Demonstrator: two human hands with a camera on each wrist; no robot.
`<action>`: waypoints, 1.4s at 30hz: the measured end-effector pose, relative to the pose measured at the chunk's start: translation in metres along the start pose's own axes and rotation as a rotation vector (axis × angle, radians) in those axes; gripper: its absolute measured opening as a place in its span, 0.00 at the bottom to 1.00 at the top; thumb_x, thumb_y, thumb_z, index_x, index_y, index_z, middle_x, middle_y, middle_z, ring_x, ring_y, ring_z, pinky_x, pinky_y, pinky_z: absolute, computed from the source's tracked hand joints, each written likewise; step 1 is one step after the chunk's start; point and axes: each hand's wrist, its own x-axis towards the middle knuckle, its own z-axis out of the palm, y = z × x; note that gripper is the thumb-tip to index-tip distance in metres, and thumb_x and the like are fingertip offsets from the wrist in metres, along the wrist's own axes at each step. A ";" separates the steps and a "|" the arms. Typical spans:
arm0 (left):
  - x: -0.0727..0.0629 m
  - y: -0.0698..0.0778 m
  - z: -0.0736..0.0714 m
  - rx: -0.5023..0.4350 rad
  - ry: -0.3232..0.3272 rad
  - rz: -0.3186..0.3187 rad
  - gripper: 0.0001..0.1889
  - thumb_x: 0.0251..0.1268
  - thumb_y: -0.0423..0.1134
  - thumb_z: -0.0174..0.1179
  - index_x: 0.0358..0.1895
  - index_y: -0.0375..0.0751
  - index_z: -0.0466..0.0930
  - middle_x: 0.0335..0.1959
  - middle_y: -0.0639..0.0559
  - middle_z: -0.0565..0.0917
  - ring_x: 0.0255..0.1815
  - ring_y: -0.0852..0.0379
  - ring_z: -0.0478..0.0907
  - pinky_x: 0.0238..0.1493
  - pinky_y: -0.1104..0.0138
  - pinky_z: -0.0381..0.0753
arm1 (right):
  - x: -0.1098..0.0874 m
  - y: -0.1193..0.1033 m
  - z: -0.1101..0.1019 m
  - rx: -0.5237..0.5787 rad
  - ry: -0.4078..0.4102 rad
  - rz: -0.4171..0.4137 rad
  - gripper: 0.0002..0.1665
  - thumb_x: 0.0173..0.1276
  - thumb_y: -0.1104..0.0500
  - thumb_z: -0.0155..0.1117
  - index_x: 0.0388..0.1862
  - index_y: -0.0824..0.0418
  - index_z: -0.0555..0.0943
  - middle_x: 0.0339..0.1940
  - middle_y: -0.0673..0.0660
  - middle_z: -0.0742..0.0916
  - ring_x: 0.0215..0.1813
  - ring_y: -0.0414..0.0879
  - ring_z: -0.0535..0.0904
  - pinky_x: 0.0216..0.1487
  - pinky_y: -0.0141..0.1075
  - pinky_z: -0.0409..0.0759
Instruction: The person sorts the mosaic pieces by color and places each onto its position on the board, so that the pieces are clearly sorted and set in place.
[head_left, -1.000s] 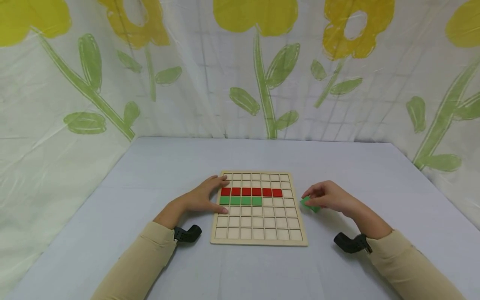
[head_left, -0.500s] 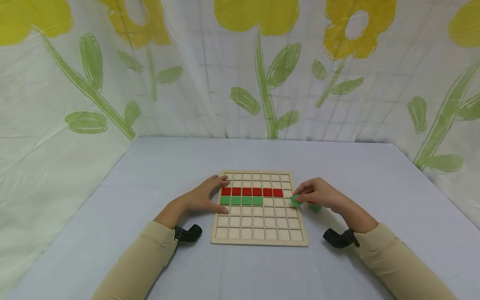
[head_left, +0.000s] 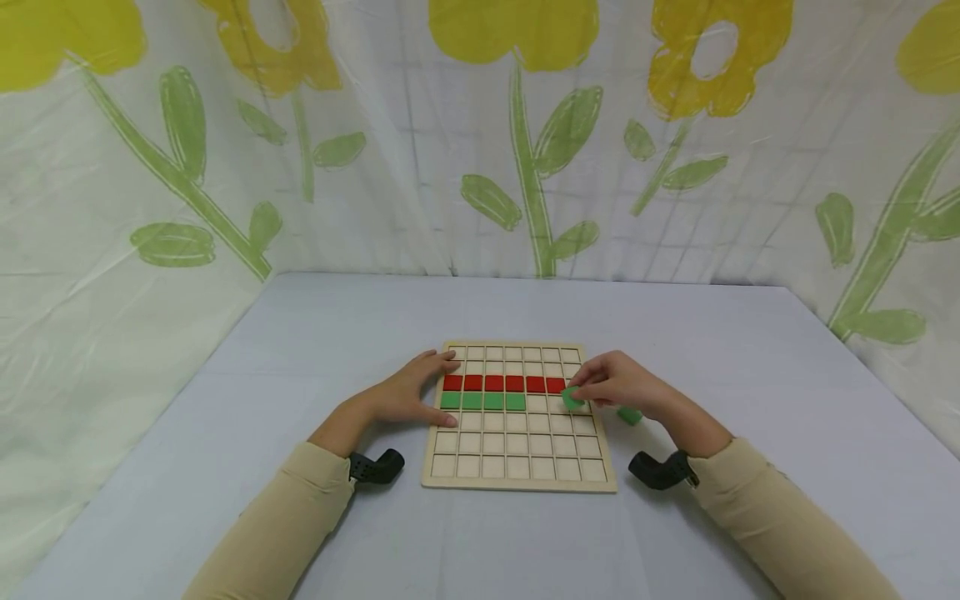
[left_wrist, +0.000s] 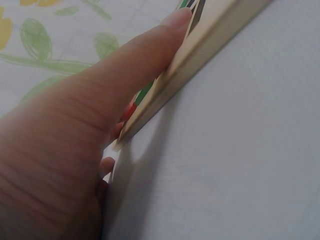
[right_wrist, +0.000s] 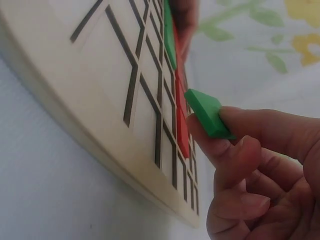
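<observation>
A pale wooden grid board (head_left: pixel 517 485) lies on the table. One row holds several red square tiles (head_left: pixel 492 383), and the row just below it holds several green square tiles (head_left: pixel 483 401) from the left side. My left hand (head_left: pixel 397 398) rests on the board's left edge with thumb and fingers spread. In the left wrist view its thumb (left_wrist: pixel 135 57) lies straight over the board's rim. My right hand (head_left: pixel 633 390) pinches a green tile (right_wrist: pixel 207 114) between thumb and fingertips, tilted, above the right part of the green row.
Another green piece (head_left: pixel 630 415) lies on the table right of the board, partly covered by my right hand. A pale cloth covers the table (head_left: pixel 525 550). Behind it hangs a curtain (head_left: pixel 420 167) printed with yellow flowers.
My right hand has picked up a green tile from beside the board and moved it left over the right-hand cells. My left hand has stayed in place on the board.
</observation>
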 end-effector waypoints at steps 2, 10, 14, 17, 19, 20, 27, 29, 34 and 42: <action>-0.001 0.000 0.000 -0.007 0.002 0.003 0.48 0.43 0.60 0.70 0.70 0.51 0.59 0.76 0.56 0.50 0.77 0.49 0.35 0.73 0.46 0.42 | 0.003 -0.001 0.002 -0.004 -0.001 -0.009 0.12 0.60 0.60 0.65 0.39 0.69 0.82 0.24 0.51 0.83 0.23 0.41 0.70 0.26 0.30 0.72; -0.001 0.000 0.000 -0.010 0.007 0.010 0.48 0.43 0.60 0.70 0.70 0.50 0.59 0.76 0.56 0.50 0.77 0.48 0.35 0.73 0.46 0.43 | 0.010 -0.007 0.008 -0.010 -0.011 -0.032 0.12 0.60 0.59 0.66 0.38 0.67 0.83 0.25 0.48 0.84 0.25 0.41 0.70 0.28 0.32 0.73; -0.001 0.000 0.000 -0.008 0.007 0.008 0.48 0.43 0.59 0.70 0.70 0.50 0.59 0.76 0.56 0.50 0.77 0.48 0.35 0.74 0.46 0.42 | 0.013 -0.009 0.011 -0.004 -0.006 -0.046 0.12 0.60 0.59 0.66 0.39 0.66 0.84 0.25 0.47 0.84 0.25 0.41 0.70 0.29 0.32 0.74; -0.002 0.001 -0.001 -0.006 0.007 0.006 0.48 0.43 0.59 0.70 0.70 0.50 0.59 0.76 0.56 0.50 0.77 0.49 0.35 0.74 0.47 0.42 | 0.016 -0.011 0.013 -0.002 -0.005 -0.052 0.12 0.60 0.59 0.66 0.39 0.66 0.84 0.27 0.48 0.85 0.27 0.41 0.73 0.31 0.33 0.76; -0.002 0.001 -0.001 -0.004 0.008 0.006 0.48 0.43 0.59 0.70 0.70 0.50 0.59 0.76 0.56 0.50 0.77 0.49 0.35 0.74 0.47 0.42 | 0.018 -0.012 0.015 -0.002 -0.001 -0.049 0.12 0.60 0.59 0.66 0.39 0.65 0.84 0.28 0.49 0.86 0.28 0.41 0.75 0.33 0.34 0.78; -0.002 0.001 -0.001 -0.003 0.009 0.007 0.48 0.43 0.59 0.70 0.70 0.50 0.59 0.76 0.56 0.50 0.77 0.49 0.36 0.74 0.47 0.42 | 0.019 -0.013 0.016 -0.001 0.000 -0.047 0.11 0.60 0.59 0.66 0.39 0.65 0.85 0.29 0.49 0.86 0.29 0.41 0.75 0.34 0.34 0.78; -0.002 0.002 -0.001 -0.011 0.008 0.025 0.48 0.43 0.59 0.70 0.70 0.49 0.59 0.76 0.54 0.51 0.77 0.46 0.36 0.73 0.45 0.43 | 0.024 -0.016 0.021 -0.004 0.001 -0.057 0.11 0.60 0.59 0.66 0.37 0.65 0.85 0.29 0.50 0.87 0.28 0.40 0.76 0.33 0.33 0.78; -0.002 0.002 -0.002 -0.009 0.007 0.029 0.48 0.43 0.59 0.70 0.70 0.49 0.59 0.76 0.53 0.51 0.77 0.46 0.36 0.73 0.45 0.43 | 0.025 -0.016 0.022 -0.009 0.002 -0.067 0.11 0.60 0.59 0.66 0.37 0.66 0.85 0.30 0.51 0.87 0.28 0.40 0.75 0.32 0.32 0.77; -0.001 0.001 -0.001 0.000 0.009 0.024 0.48 0.43 0.60 0.70 0.70 0.49 0.59 0.76 0.54 0.51 0.77 0.46 0.36 0.73 0.45 0.43 | 0.029 -0.016 0.026 0.006 -0.010 -0.074 0.11 0.59 0.61 0.66 0.37 0.68 0.84 0.26 0.52 0.86 0.24 0.39 0.74 0.28 0.31 0.74; 0.000 -0.002 0.000 -0.002 0.021 0.037 0.49 0.42 0.61 0.70 0.70 0.46 0.59 0.75 0.51 0.51 0.77 0.45 0.37 0.72 0.43 0.45 | 0.027 -0.019 0.029 0.035 -0.019 -0.055 0.09 0.58 0.64 0.66 0.34 0.69 0.83 0.21 0.51 0.84 0.18 0.40 0.72 0.23 0.31 0.72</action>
